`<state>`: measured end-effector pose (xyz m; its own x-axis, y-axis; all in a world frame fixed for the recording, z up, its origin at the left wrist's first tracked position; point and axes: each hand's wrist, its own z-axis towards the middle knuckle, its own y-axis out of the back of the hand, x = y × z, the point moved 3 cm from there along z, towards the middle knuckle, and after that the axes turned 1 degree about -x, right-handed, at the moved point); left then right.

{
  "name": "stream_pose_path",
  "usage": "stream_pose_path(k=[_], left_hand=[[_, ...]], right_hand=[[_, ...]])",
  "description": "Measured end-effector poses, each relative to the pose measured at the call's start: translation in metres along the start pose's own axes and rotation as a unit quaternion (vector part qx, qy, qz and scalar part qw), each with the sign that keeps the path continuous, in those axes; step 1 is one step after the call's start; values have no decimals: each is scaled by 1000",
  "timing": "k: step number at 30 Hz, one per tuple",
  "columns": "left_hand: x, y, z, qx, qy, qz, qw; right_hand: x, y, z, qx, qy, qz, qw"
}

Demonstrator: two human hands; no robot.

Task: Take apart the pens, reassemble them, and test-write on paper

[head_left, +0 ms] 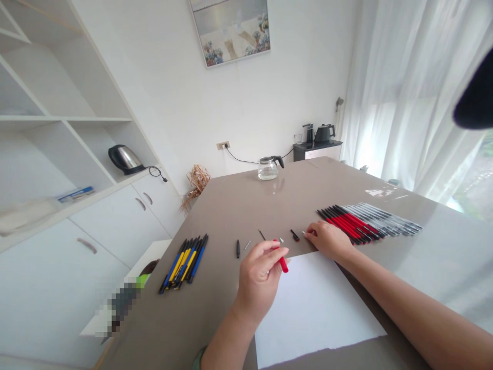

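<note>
My left hand (260,275) is closed around a red pen barrel (284,264), held tilted above the near-left part of a white sheet of paper (319,303). My right hand (327,239) rests low over the table past the paper's far edge, thumb and fingers pinched at a small white piece (304,233). Loose pen parts lie between and beside the hands: a black cap-like part with a clip (295,235), a small white tip (281,240), a thin dark refill (261,234), a spring (247,245) and a black grip piece (238,248).
Blue and yellow pens (185,262) lie bunched at the left. Right of my right hand are rows of red pens (350,223) and clear pens (385,218). A glass pot (268,168) stands at the table's far side, with white scraps (381,191) at the far right.
</note>
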<state>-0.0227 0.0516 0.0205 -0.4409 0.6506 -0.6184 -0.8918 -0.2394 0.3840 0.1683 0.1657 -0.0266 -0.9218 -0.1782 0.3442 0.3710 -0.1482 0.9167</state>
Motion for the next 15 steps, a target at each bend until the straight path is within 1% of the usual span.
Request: stream_pose_path(k=[4, 7, 9, 11, 12, 13, 15], left_hand=[[-3, 0, 1, 4, 5, 10, 1000], [-4, 1, 3, 18, 33, 22, 999], [-2, 1, 3, 28, 60, 37, 997], [0, 1, 3, 37, 86, 55, 994], [1, 1, 3, 44, 98, 64, 992], [3, 0, 3, 53, 109, 72, 990], [5, -1, 3, 74, 127, 89, 985]], right_hand=[[0, -2, 1, -6, 9, 10, 1000], [-1, -2, 2, -18, -1, 34, 999], [-1, 3, 3, -40, -12, 58, 997], [2, 15, 1, -64, -27, 131, 989], [5, 22, -1, -73, -32, 193, 978], [9, 29, -4, -69, -31, 270, 960], [24, 44, -13, -34, 8, 418, 908]])
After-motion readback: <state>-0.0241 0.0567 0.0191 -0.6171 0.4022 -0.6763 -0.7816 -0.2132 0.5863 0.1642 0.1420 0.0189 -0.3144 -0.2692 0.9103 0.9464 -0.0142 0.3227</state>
